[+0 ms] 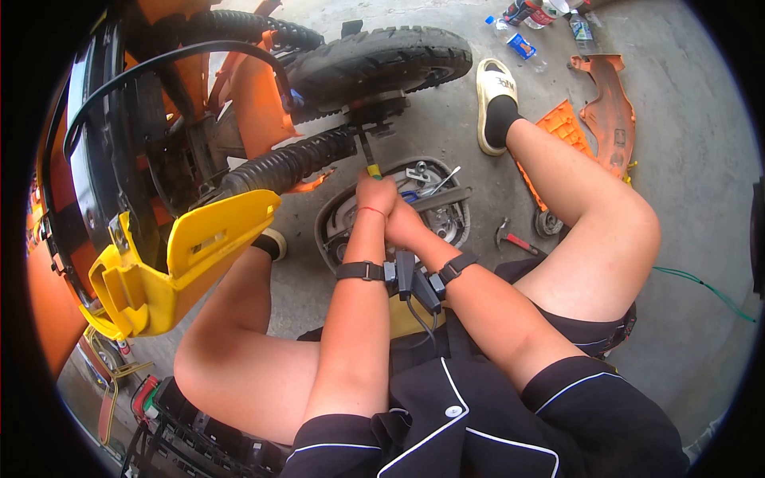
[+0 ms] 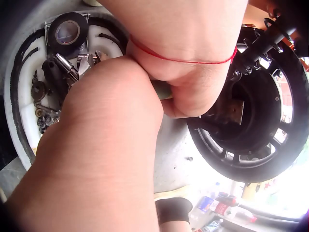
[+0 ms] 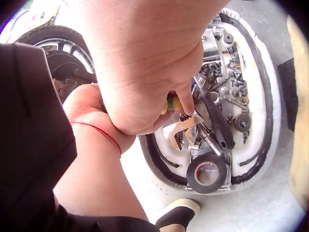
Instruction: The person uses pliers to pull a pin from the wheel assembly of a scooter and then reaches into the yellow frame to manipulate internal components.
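Both hands hold a screwdriver with a yellow and green handle, its dark shaft pointing at the wheel hub of an orange vehicle. My left hand, with a red string at its wrist, curls round the handle nearer the shaft. Close behind it and against it, my right hand grips the handle's rear part, whose yellow end shows between the fingers in the right wrist view. Most of the handle is hidden by the hands. In the head view, the shaft's tip overlaps the dark parts beside the tyre.
Below the hands lies a padded tray with bolts, tools and a roll of black tape. A yellow plastic panel juts in at left. A hammer, orange panels and bottles lie on the floor.
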Demonstrator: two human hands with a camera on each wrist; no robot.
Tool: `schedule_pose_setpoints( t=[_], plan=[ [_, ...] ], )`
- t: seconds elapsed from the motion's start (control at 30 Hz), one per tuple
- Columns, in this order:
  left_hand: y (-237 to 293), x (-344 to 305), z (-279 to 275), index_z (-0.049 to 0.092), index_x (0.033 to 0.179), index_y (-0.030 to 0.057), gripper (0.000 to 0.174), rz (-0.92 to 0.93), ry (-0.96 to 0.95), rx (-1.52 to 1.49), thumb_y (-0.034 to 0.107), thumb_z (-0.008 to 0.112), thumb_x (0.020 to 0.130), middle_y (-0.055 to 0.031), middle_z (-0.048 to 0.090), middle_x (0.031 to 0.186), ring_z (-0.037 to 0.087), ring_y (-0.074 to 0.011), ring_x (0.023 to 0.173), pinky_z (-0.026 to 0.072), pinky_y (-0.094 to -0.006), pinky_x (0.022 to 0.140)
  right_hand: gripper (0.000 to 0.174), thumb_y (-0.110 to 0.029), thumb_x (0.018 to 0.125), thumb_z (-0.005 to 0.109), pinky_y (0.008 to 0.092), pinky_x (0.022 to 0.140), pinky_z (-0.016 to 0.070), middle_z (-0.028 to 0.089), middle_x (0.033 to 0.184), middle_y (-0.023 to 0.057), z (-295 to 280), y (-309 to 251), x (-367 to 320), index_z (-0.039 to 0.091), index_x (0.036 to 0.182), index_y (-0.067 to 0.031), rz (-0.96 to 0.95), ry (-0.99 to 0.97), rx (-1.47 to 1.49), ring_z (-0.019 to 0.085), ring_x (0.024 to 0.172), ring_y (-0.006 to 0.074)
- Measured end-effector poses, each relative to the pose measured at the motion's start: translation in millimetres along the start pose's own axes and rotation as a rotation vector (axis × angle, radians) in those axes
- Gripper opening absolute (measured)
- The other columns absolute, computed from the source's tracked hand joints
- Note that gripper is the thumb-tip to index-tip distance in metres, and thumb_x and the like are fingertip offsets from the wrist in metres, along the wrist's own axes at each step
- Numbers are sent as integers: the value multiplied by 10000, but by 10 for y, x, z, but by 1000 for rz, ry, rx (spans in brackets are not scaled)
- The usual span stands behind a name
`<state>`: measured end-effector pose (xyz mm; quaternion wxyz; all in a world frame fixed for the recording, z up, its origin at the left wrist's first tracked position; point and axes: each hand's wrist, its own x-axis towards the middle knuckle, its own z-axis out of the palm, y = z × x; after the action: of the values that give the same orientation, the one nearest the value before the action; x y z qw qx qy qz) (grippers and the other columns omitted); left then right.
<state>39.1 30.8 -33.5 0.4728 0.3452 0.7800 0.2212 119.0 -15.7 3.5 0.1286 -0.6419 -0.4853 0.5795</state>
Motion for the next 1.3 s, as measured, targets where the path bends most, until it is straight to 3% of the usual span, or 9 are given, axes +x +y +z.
schedule_pose_setpoints(
  t=[0.23, 0.33, 0.43, 0.5, 0.73, 0.93, 1.0, 1.1, 1.3],
  plan=[
    [55, -19, 4, 639, 1055, -29, 400, 48, 50, 61, 285, 685, 812, -222, 695, 927, 678, -342, 881, 513, -395, 822, 717, -440, 799, 728, 449, 957, 484, 592, 1250, 321, 85, 222, 148, 515, 1274, 53, -105, 24, 88, 584, 1195, 422],
    [-29, 21, 35, 659, 954, -29, 359, 79, 90, 101, 307, 669, 828, -224, 692, 848, 675, -360, 807, 520, -418, 774, 898, -407, 716, 811, 418, 993, 467, 578, 1284, 315, 51, 374, 265, 418, 1370, 68, -217, -268, 208, 576, 1225, 380],
    [-39, 58, 47, 673, 807, -20, 327, 101, 98, 18, 303, 647, 847, -172, 681, 718, 670, -301, 685, 518, -404, 674, 1116, -353, 630, 867, 374, 1034, 434, 535, 1346, 304, -26, 416, 200, 270, 1468, 79, -93, -263, 235, 534, 1274, 344],
    [0, 39, 57, 659, 695, -7, 329, 2, -69, -114, 272, 632, 867, -116, 657, 630, 636, -224, 592, 490, -365, 592, 1264, -334, 589, 875, 350, 1064, 402, 491, 1392, 292, -140, 364, 127, 124, 1522, 70, 164, -279, 241, 503, 1305, 338],
    [182, -83, -113, 644, 656, 13, 337, -6, -182, -266, 247, 625, 898, -66, 652, 616, 611, -166, 572, 469, -330, 566, 1234, -304, 593, 869, 344, 1044, 420, 551, 1304, 276, -92, 436, 92, 135, 1493, 113, 24, -176, 287, 556, 1224, 310],
    [106, -39, -86, 637, 746, 19, 259, -89, -334, -500, 213, 639, 918, -61, 640, 666, 627, -159, 617, 486, -314, 584, 976, -308, 591, 850, 351, 892, 515, 640, 1136, 230, -167, 351, 4, 352, 1314, 119, -23, -176, 306, 653, 1043, 292],
    [38, -5, -71, 624, 862, 52, 154, -166, -439, -686, 187, 651, 932, -60, 640, 739, 654, -177, 673, 525, -297, 612, 783, -351, 585, 863, 363, 844, 520, 651, 1046, 156, -195, 210, -92, 501, 1169, 23, 145, -7, -25, 653, 947, 262],
    [49, -21, -140, 626, 920, 39, 174, -192, -519, -783, 207, 675, 922, -58, 640, 784, 655, -180, 699, 540, -309, 653, 834, -381, 623, 805, 397, 847, 538, 668, 1053, 268, -191, -62, -224, 442, 1229, 62, 235, 49, -117, 679, 980, 376],
    [134, -44, -288, 629, 1030, 67, 189, -312, -544, -730, 208, 685, 917, -64, 675, 868, 685, -196, 796, 563, -336, 755, 796, -410, 636, 795, 437, 861, 532, 678, 1040, 266, -51, -145, -282, 454, 1201, 34, 286, 178, -171, 672, 988, 404]
  ],
)
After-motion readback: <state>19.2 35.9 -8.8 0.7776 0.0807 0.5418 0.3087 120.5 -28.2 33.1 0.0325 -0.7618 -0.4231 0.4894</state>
